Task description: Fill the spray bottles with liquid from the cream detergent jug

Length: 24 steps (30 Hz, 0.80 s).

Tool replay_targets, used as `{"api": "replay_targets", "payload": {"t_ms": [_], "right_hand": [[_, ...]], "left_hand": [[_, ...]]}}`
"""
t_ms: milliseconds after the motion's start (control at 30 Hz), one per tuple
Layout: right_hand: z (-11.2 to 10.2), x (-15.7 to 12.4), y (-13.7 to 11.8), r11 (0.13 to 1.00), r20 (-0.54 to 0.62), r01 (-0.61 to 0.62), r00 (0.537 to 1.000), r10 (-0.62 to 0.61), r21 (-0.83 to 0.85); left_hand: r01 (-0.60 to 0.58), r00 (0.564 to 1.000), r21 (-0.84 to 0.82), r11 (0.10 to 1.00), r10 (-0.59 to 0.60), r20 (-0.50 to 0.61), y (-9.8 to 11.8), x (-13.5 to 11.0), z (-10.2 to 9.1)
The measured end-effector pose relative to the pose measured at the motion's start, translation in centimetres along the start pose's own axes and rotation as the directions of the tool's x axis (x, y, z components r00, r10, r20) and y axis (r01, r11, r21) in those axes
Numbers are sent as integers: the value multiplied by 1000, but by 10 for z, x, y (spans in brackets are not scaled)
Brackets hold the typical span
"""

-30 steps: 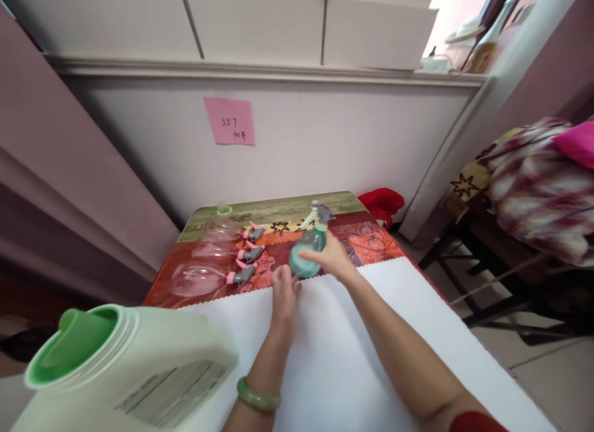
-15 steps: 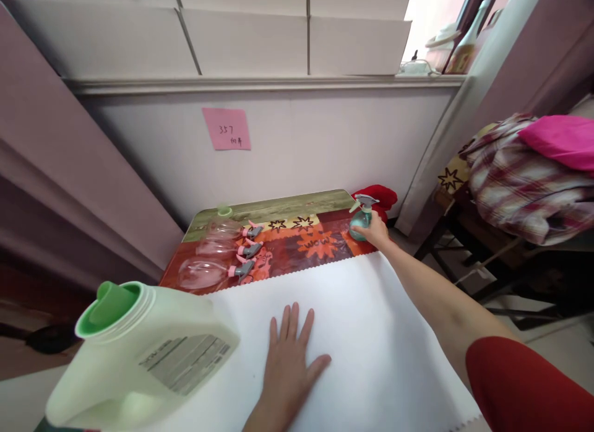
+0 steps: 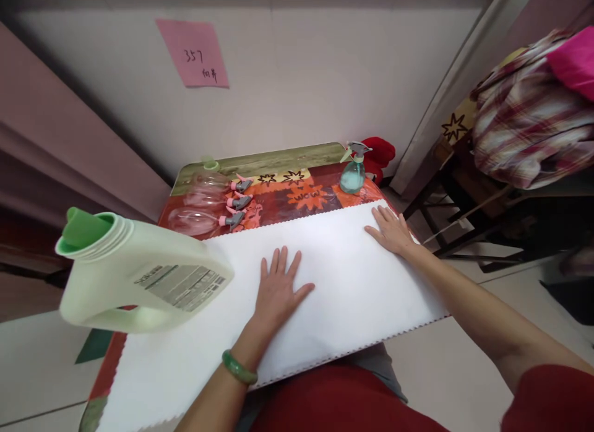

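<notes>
My left hand (image 3: 278,286) lies flat with spread fingers on a white mat (image 3: 334,265) with a zigzag edge. At the mat's far right corner, my right hand (image 3: 391,231) rests palm down, fingers stretched out, holding nothing. Just beyond it stands a teal spray bottle (image 3: 352,175) with a grey and pale green trigger head, upright and apart from the hand. To the left of my left hand, a large pale green jug (image 3: 143,274) stands uncapped on the mat, its spout bright green inside. A green bangle (image 3: 239,367) circles my left wrist.
Several clear spray bottles (image 3: 193,221) with pink and grey heads lie at the table's back left, near a small green cap (image 3: 210,164). A red item (image 3: 378,153) sits behind the teal bottle. Plaid cloth (image 3: 515,116) is piled at right. The wall carries a pink note (image 3: 195,54).
My right hand has let go of the teal spray bottle and moved back onto the mat. The view has tilted downward. My left hand stays flat on the mat.
</notes>
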State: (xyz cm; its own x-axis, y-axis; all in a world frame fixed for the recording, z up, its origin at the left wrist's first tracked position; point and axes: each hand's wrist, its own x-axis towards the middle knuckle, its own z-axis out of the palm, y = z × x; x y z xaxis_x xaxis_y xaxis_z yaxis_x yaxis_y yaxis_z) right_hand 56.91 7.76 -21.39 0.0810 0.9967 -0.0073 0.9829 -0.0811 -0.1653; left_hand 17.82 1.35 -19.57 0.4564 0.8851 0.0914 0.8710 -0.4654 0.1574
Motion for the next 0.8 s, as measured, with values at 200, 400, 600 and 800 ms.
{"api": "replay_targets", "payload": {"t_ms": [200,400,600,800], "right_hand": [[8,-3,5,996,-12,53,998,-54,-68],[15,-11,2,980,-409,189,890,-201,-69],[-21,15,-122,873,-514,475,780,-357,113],[-38,56,-306,755,-271,581,813,-516,305]], "left_hand": [[29,1000,-114,993,-29,5,4,-3,1],[21,1000,-161,987,-24,-20,-7,-23,-12],[38,997,-188,981,-51,-64,-21,-22,-14],[34,994,-265,964,-61,-93,-25,-21,-11]]}}
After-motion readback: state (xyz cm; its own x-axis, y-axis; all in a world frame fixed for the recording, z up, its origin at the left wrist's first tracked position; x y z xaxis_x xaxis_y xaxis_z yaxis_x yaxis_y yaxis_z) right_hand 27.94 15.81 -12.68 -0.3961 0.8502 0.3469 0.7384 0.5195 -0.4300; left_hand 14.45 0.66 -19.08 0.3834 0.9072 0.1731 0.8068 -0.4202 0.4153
